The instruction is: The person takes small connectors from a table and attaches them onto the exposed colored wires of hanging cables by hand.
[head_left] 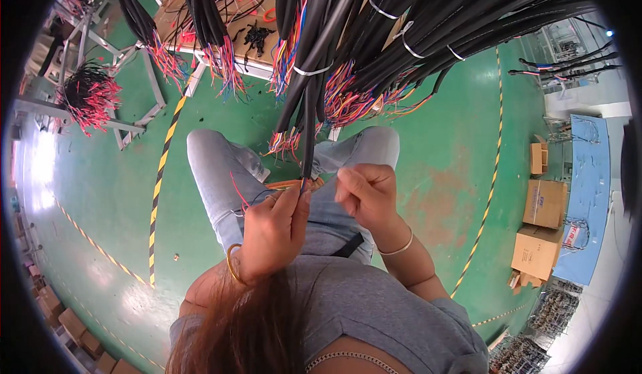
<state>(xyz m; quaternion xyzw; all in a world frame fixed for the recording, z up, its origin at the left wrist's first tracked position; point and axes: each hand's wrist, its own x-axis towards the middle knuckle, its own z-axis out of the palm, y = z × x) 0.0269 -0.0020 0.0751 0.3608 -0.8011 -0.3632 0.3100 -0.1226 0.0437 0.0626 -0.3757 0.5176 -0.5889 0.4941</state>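
Observation:
My left hand (271, 230) is closed on the lower end of a black sheathed cable (308, 136) that hangs down in front of me. Thin red, blue and white wires (237, 188) stick out to the left of that hand, above my lap. Just to the right, apart from the cable, my right hand (368, 197) is raised with its fingers curled in; whatever they may hold cannot be made out. Thick bundles of black cable (394, 23) hang overhead, bound with white ties, their ends fanning into many coloured wires (348, 96).
Behind the bundles stands a table (267, 13) with loose wires and a black tangled piece on it. A metal frame (144, 116) and red-tipped wires (90, 96) are at left. Cardboard boxes (538, 250) sit beside a blue board (582, 200) at right. Striped tape (160, 187) marks the green floor.

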